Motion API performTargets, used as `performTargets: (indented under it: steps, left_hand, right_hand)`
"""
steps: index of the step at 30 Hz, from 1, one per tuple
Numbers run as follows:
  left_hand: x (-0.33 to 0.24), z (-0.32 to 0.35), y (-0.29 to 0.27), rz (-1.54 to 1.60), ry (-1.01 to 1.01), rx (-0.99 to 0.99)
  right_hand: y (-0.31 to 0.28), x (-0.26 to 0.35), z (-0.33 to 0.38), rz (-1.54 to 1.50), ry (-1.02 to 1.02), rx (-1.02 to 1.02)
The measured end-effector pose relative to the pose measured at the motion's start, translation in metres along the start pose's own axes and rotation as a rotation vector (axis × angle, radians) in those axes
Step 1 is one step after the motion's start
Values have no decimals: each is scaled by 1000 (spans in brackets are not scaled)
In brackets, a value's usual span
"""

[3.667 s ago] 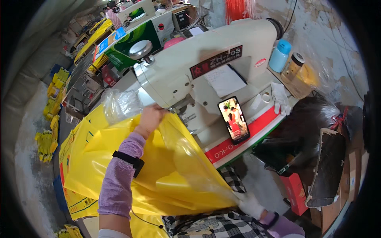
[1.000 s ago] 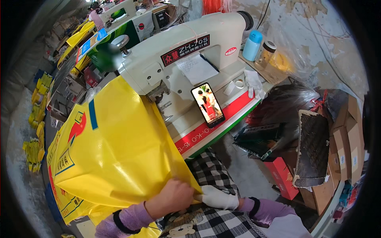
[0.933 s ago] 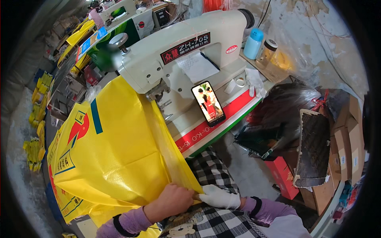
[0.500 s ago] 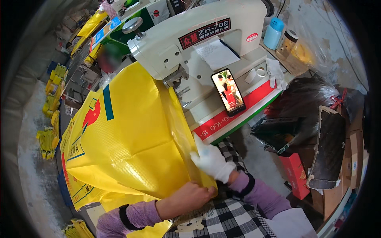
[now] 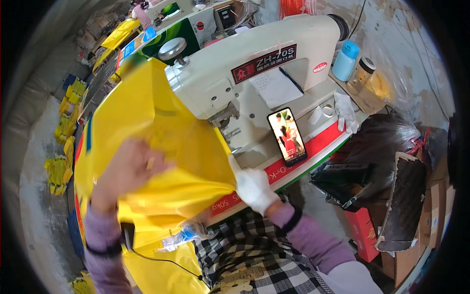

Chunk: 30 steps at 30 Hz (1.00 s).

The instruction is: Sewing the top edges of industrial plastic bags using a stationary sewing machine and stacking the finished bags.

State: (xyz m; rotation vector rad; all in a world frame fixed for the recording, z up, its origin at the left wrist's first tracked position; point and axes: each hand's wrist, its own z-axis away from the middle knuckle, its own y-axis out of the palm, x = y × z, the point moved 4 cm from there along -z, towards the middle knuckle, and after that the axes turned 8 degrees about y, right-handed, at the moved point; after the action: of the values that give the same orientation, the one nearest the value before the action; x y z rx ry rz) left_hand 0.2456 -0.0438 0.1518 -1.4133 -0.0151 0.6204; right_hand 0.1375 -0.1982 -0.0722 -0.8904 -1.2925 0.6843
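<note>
A large yellow woven plastic sack (image 5: 191, 142) spreads over the left of the work table, with its edge running up to the needle area of a white industrial sewing machine (image 5: 200, 81). My right hand (image 5: 255, 188), in a white glove, pinches the sack's near right edge just below the machine's foot. Over the sack, farther left, my bare left hand (image 5: 128, 169) is smeared by motion. Its fingers are too blurred to show whether they hold the plastic.
On the machine's bed lie a lit phone (image 5: 287, 136), a paper sheet (image 5: 276, 88) with a pen, and a spare white glove (image 5: 345, 112). A blue bottle (image 5: 346, 61) and a jar (image 5: 362, 73) stand behind. Cartons and a red box (image 5: 362, 234) sit at the right.
My left hand has left the sack's near corner and swung left and up. The sack has bunched and lifted, and my right hand now grips its edge, slightly lower. The view has shifted.
</note>
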Motion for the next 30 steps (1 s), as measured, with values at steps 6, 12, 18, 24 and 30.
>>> performTargets:
  steps: [6, 12, 18, 24, 30]
  left_hand:
    - [-169, 14, 245, -138, 191, 162]
    - [-178, -50, 105, -489, 496, 27]
    - [9, -23, 203, -190, -21, 450]
    - [-74, 54, 210, 330, -299, 395]
    - [-29, 13, 169, -471, -320, -149]
  right_hand:
    - [40, -2, -60, 14, -32, -200]
    - [28, -9, 74, -387, 170, 119]
    - [26, -5, 135, -855, 80, 306]
    - [-1, 3, 132, -857, 168, 512]
    - [4, 17, 130, -795, 28, 327]
